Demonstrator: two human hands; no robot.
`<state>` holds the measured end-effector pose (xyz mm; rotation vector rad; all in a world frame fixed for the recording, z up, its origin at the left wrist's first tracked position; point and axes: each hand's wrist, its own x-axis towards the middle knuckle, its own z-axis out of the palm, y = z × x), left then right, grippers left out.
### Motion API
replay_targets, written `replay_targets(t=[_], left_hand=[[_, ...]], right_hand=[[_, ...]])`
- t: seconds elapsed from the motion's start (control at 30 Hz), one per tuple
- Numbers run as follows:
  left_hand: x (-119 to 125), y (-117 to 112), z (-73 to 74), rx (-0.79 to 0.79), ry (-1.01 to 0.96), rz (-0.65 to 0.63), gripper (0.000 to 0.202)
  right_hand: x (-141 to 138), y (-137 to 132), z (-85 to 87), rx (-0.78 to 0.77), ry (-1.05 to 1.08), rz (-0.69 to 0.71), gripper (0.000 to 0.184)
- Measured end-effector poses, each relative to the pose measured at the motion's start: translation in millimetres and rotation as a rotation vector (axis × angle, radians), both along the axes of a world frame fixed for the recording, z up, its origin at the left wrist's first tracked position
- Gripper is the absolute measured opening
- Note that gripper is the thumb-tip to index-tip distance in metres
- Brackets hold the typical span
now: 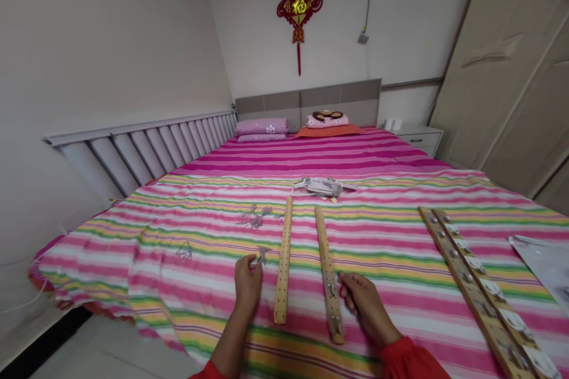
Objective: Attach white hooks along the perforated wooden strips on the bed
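Note:
Two wooden strips with rows of holes lie lengthwise on the striped bed. My left hand [248,280] rests just left of the left strip [283,260], fingers pinched on a small metal piece [259,257]. My right hand [363,303] lies on the bedsheet, its curled fingers touching the right strip [328,272], which carries small metal fittings near its close end. More small metal pieces [255,217] lie loose on the sheet beyond my left hand.
A longer pair of wooden strips with several metal fittings [475,275] lies at the right, beside a plastic bag [544,263]. A small packet [322,186] sits mid-bed. Pillows [262,128] lie at the headboard; a nightstand [420,136] and wardrobe stand at the right.

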<state>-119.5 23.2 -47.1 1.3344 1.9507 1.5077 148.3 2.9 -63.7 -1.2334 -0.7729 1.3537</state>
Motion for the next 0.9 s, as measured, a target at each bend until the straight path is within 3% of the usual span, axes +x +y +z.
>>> replay_targets(t=[0.13, 0.23, 0.37, 0.43, 0.5, 0.7, 0.9], left_hand=[[-3, 4, -11.0, -0.011, -0.074, -0.050, 0.026], [-7, 2, -15.4, -0.008, -0.199, -0.085, 0.030], [-12, 1, -16.0, 0.006, -0.261, -0.160, 0.031], [-13, 1, -16.0, 0.022, -0.279, -0.177, 0.031], [-13, 1, -16.4, 0.035, -0.287, -0.192, 0.029], [-13, -1, -18.2, 0.050, -0.303, -0.228, 0.030], [-13, -2, -17.8, 0.041, -0.333, -0.234, 0.030]], right_hand=[[3, 3, 1.6, 0.000, -0.017, 0.032, 0.036], [-5, 8, 12.9, 0.095, -0.161, 0.043, 0.037], [-38, 19, 43.3, 0.379, -0.442, 0.195, 0.017], [-62, 24, 57.2, 0.464, -0.563, 0.330, 0.012], [-86, 31, 65.8, 0.524, -0.693, 0.362, 0.010], [-135, 46, 65.4, 0.638, -1.104, 0.339, 0.013], [-156, 53, 61.1, 0.639, -1.261, 0.333, 0.014]])
